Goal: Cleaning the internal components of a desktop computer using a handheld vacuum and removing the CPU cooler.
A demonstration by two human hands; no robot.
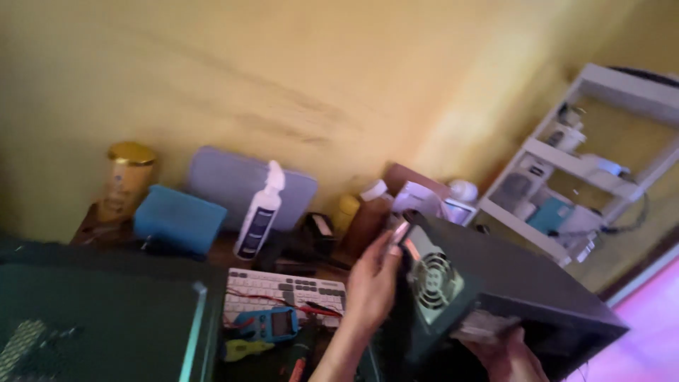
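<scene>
The computer case point(516, 290) is off the tabletop point(233, 251) and held in the air at the lower right of the view, carried by both hands. The left hand point(371, 283) is closed around the upper rear corner, fingers wrapped over the edge just beside the round fan grille point(433, 279). The right hand point(506, 354) is underneath at the bottom edge, palm up and bearing the weight; only part of it shows, so how far its fingers curl is hard to tell through the blur.

As for progress, the lifting is done and the case is not yet set down anywhere; no clear landing spot shows in view.

The case is tilted, its rear panel with the fan facing the person and slightly left. Its long axis runs from that rear panel away toward the lower right, in the direction of the white shelf point(587, 177).

On the tabletop behind lie a white keyboard point(283, 290), a blue multimeter point(272, 323) with red leads, a white spray bottle point(260, 212) and a blue box point(180, 221). A second dark case point(99, 318) sits at lower left.
</scene>
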